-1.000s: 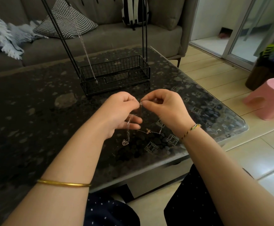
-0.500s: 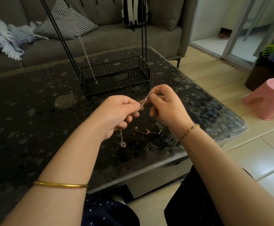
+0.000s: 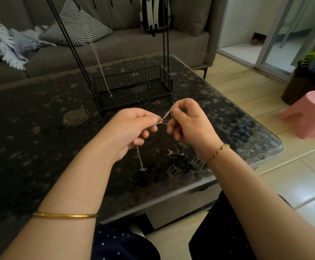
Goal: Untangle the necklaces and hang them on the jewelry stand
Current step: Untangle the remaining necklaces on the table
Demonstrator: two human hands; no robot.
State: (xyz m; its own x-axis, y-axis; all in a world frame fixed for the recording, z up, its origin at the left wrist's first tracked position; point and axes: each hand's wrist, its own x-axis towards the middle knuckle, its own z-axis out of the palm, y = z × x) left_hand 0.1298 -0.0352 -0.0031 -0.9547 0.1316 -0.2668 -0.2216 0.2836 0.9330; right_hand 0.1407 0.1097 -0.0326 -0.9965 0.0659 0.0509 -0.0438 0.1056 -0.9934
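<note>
My left hand [image 3: 132, 128] and my right hand [image 3: 188, 124] each pinch a thin silver necklace [image 3: 163, 119] between them, above the dark table. Its chain spans the gap between my fingertips, and a loose end with a small pendant [image 3: 142, 168] hangs below my left hand. A gold necklace [image 3: 173, 153] lies on the table under my right hand. The black wire jewelry stand [image 3: 132, 87] stands just beyond my hands, with one silver chain [image 3: 99, 64] hanging from above into its basket.
The dark speckled glass table [image 3: 40, 137] ends at a rounded corner on the right. A grey sofa [image 3: 134, 45] with cushions sits behind it. A pink stool [image 3: 310, 113] stands on the floor at the right.
Both hands have risen slightly and moved apart, stretching the silver chain between them. The pendant end has lifted off the table and hangs below my left hand.
</note>
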